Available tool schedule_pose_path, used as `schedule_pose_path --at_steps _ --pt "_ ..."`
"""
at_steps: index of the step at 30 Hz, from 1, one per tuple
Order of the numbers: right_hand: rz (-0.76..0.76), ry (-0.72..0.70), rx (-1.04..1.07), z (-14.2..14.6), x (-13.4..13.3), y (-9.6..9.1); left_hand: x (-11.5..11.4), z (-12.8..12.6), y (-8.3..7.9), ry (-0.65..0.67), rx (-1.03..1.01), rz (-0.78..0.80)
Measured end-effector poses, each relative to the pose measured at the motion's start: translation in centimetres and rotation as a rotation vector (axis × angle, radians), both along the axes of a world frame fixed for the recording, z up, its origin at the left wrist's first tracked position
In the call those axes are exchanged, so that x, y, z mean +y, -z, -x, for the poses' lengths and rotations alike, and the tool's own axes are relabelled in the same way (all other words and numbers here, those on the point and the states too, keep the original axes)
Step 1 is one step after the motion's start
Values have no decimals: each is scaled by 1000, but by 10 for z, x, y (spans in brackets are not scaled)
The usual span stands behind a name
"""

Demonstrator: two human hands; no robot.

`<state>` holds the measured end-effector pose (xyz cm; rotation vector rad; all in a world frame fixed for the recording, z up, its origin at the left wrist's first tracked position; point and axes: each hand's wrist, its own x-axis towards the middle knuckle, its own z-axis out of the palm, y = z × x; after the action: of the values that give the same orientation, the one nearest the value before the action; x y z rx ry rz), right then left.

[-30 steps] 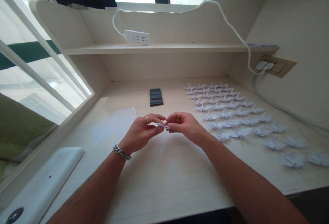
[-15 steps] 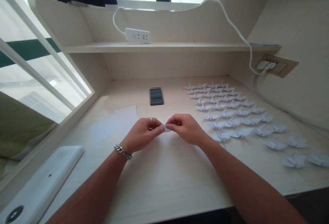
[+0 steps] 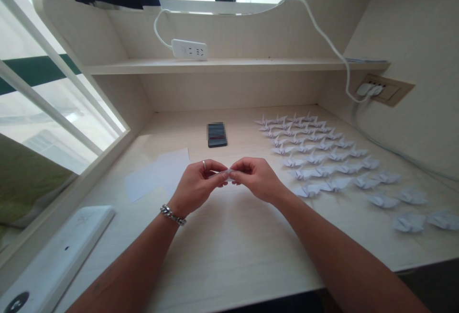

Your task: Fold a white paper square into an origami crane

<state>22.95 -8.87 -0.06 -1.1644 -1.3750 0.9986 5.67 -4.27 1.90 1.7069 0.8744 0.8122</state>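
Between my fingertips is a small folded piece of white paper (image 3: 228, 175), mostly covered by my thumbs and fingers. My left hand (image 3: 199, 179), with a ring and a chain bracelet, pinches its left side. On the other side my right hand (image 3: 256, 177) pinches it, and the two sets of fingertips almost meet. Both hands are held over the middle of the desk (image 3: 229, 246). How the paper is folded cannot be made out. To the right stand rows of white folded paper cranes (image 3: 315, 148); several flatter, crumpled-looking ones (image 3: 409, 222) lie nearer the front right.
White paper sheets (image 3: 158, 174) lie left of my hands. A dark phone-like object (image 3: 217, 135), its face pixelated, rests beyond them. A long white device (image 3: 60, 255) is at the left edge. A power strip (image 3: 189, 50) sits on the shelf (image 3: 233, 66); a white cable (image 3: 322, 30) hangs at right.
The fingers of both hands have drawn closer together around the paper, covering more of it. My left fingers have straightened over its top. The whole view has shifted slightly.
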Motion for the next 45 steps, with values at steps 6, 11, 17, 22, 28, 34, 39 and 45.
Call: schedule_pose_path --at_steps 6,11,17,22,28,34,39,45 --pt "-4 8 66 2 0 0 -1 0 0 12 -47 26" --pt "16 15 119 3 1 0 -1 0 0 11 -55 31" --pt "54 23 221 6 0 -4 -3 -2 -3 -36 -70 24" --pt "83 19 258 6 -2 -7 -3 -3 -4 -38 -78 -5" --pt "98 -51 324 4 -2 -7 -4 1 -1 -63 -41 -111" --pt "65 -41 211 1 -1 -6 -4 1 1 -62 -26 -126" --pt "-1 -30 127 0 -1 -4 -2 0 4 -58 -92 -95" --pt "-37 -13 87 0 -1 -3 -1 0 6 -36 -144 -74"
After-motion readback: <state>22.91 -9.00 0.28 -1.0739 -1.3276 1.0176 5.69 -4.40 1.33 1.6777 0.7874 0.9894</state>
